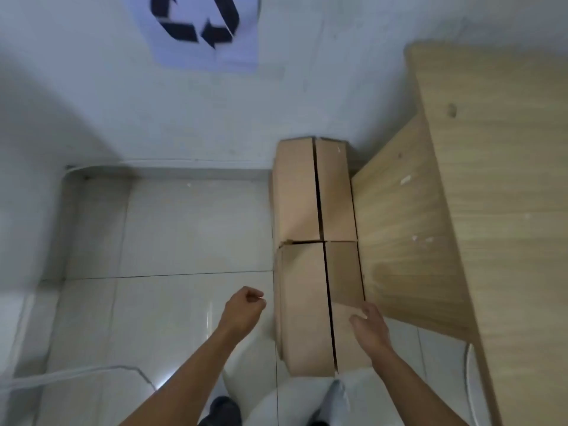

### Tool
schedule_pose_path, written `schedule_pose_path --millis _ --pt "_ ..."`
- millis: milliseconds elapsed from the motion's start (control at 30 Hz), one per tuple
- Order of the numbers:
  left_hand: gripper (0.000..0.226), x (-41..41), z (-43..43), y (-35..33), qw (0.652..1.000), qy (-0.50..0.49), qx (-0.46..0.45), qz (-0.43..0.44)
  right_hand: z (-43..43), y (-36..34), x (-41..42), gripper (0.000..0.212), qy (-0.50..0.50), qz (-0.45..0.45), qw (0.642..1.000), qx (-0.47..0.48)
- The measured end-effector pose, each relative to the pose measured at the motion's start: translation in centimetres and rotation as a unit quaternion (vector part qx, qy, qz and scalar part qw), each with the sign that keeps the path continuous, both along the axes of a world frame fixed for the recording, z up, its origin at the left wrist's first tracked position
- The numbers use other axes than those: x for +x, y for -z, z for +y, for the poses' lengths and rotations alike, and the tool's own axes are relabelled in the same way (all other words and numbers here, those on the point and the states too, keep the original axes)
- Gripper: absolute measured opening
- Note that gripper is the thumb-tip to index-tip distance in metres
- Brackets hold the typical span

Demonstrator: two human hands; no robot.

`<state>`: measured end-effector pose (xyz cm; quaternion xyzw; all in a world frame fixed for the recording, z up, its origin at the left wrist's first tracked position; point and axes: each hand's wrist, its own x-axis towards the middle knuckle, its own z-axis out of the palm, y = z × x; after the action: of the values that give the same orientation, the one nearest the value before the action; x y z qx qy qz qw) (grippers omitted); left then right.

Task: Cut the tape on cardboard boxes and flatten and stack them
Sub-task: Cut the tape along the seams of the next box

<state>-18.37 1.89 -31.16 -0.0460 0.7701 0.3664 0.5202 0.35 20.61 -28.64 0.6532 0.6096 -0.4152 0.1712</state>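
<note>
L hand (246,309) fisted, empty, over floor (184,229); R hand (370,327) fingers loose, holding nothing, over near box (304,302).

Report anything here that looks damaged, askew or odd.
Only minor wear. The wooden panel shows white chips in its surface. The top flaps gape along their seams on both the far box and the near box. The recycling sign looks creased. Nothing is spilled.
</note>
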Motion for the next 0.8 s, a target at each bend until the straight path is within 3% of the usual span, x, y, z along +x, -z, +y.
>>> schedule_pose_path --millis 267,333,400,533,700,800 --pt "0.091 6.2 4.5 12.1 0.990 0.067 -0.038 -0.119 -0.4 11.4 3.9 0.079 -0.063 -0.037 0.997 0.026" --pt "0.093 7.6 4.8 13.9 0.986 0.079 -0.042 -0.140 -0.5 12.7 4.5 0.083 -0.071 -0.036 0.995 0.057" --pt "0.078 9.0 5.1 15.6 0.986 0.070 -0.019 -0.153 -1.0 13.6 4.8 0.090 -0.071 -0.030 0.992 0.097" --pt "0.116 11.4 3.8 22.5 0.990 0.037 0.008 -0.135 -2.3 15.3 5.8 0.100 -0.096 -0.027 0.986 0.135" --pt "0.085 10.9 4.0 17.2 0.978 -0.006 0.011 -0.207 -0.5 14.9 5.4 0.085 -0.005 -0.043 0.993 0.111" --pt "0.113 10.4 1.9 15.9 0.973 -0.026 0.021 -0.230 -0.1 13.7 5.9 0.073 0.035 -0.042 0.995 0.083"
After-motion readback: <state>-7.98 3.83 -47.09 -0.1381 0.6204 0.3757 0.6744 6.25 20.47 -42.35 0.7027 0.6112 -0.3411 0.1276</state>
